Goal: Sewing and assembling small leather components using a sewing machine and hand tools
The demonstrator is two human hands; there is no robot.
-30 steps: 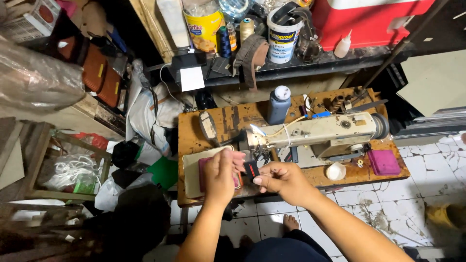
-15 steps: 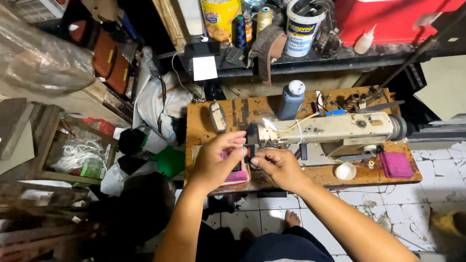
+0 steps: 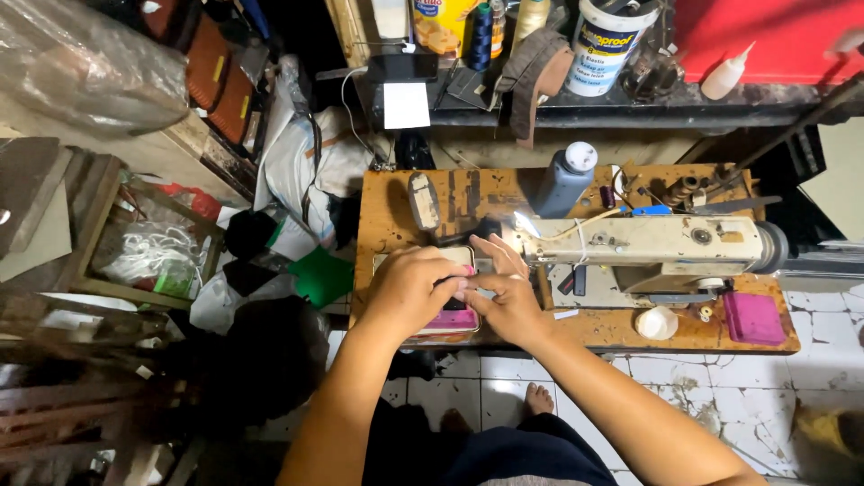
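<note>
Mid-frame on wooden table (image 3: 387,225): left hand (image 3: 409,292) and right hand (image 3: 508,301) together over pink piece (image 3: 450,319), fingers curled onto it, exact grip hidden. Sewing machine (image 3: 648,247) just right; grey bottle (image 3: 565,180) above.

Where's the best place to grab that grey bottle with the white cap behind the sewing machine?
Probably around the grey bottle's body just under the white cap, coming from above and the left. It stands upright on the wooden table, and the sewing machine crowds its front and right.
</note>
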